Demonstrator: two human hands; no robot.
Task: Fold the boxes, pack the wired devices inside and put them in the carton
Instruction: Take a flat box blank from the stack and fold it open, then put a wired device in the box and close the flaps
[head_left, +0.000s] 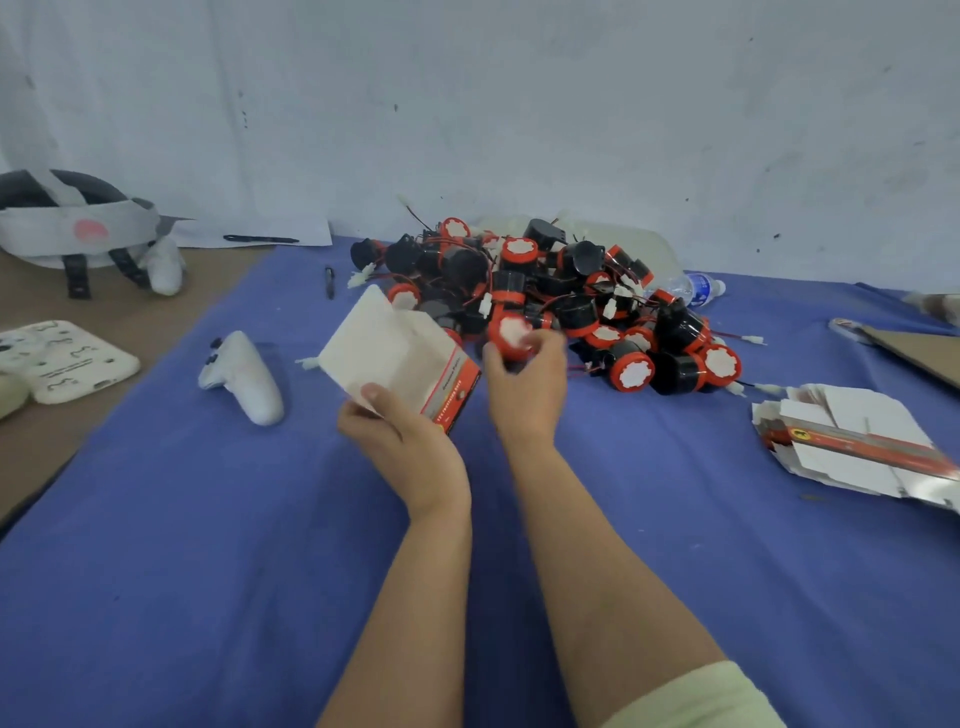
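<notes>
Two hands at work — the left hand (400, 441) pinches a probably light, crushable white-and-red cardboard box (389, 348) by its corner, the right hand (524, 387) curls round a rigid black-and-red round wired device (511, 332) at the heap (587, 306)'s edge, best gripped by body, not wires.

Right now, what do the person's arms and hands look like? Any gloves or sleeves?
No gloves, rings or watch: the left hand and right hand are bare. Both forearms are bare too. A pale cream sleeve shows only on the right one, near the elbow.
</notes>
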